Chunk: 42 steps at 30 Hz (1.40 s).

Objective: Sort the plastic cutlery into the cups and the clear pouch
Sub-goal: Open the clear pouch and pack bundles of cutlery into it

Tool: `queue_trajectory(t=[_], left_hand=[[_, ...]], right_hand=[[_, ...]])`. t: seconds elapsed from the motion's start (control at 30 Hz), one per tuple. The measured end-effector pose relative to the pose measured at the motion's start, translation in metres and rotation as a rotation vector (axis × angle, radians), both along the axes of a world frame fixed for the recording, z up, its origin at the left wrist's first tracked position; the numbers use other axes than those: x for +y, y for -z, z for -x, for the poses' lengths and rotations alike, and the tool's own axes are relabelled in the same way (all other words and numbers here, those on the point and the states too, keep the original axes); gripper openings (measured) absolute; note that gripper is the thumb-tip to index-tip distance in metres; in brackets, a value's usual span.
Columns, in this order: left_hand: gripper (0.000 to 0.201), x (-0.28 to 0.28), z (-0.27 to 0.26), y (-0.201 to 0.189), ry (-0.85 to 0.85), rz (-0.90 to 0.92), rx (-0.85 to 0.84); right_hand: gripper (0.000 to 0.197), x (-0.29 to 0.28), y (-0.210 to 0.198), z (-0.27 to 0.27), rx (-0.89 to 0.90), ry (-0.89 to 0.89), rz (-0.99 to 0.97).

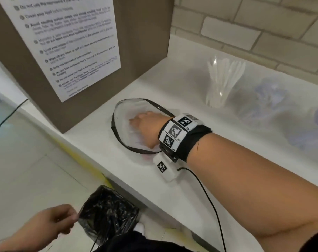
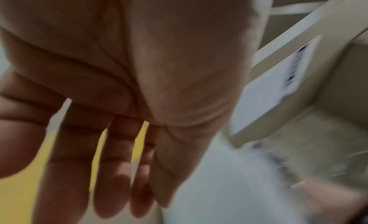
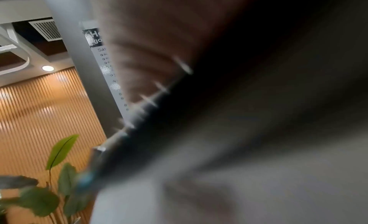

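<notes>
The clear pouch (image 1: 118,113) with a black zipper rim lies open on the white counter (image 1: 172,84). My right hand (image 1: 145,124) is reached into its mouth, over pale contents that are too blurred to name. Its fingertips are hidden, so its hold cannot be judged. The right wrist view is dark and shows only zipper teeth (image 3: 151,100). A clear cup (image 1: 221,82) of white cutlery stands behind on the right. Low at the left, my left hand (image 1: 59,222) pinches the edge of a dark plastic bag (image 1: 109,211) that seems to hold black cutlery.
A brown box (image 1: 145,42) with a printed notice (image 1: 63,42) stands on the counter just left of the pouch. Blurred clear containers with bluish contents (image 1: 263,100) sit at the far right. A black cable (image 1: 209,202) trails off the wristband. The counter edge and tiled floor lie below.
</notes>
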State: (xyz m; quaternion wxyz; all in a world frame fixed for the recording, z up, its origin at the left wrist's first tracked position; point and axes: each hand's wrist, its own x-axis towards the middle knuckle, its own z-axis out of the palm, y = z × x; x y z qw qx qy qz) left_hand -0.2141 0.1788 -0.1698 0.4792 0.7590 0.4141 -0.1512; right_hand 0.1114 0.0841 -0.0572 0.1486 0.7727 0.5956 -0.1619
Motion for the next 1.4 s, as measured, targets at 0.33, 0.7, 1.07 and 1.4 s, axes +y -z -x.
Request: queue_trajectory(t=[0.33, 0.7, 1.07, 1.4], left_hand=[[0.034, -0.026, -0.12, -0.129, 0.407, -0.387, -0.739], [0.049, -0.02, -0.15, -0.113, 0.737, -0.538, -0.059], [0.054, -0.021, -0.161, -0.116, 0.634, -0.639, 0.146], [0.056, -0.043, -0.164, -0.136, 0.81, -0.658, 0.287]], right_hand=[[0.062, -0.006, 0.001, 0.007, -0.057, 0.032, 0.044], [0.042, -0.017, -0.005, 0.012, 0.121, 0.066, 0.095], [0.032, -0.027, -0.002, 0.007, 0.214, 0.128, 0.067], [0.017, -0.036, 0.0, 0.009, 0.158, 0.112, -0.008]])
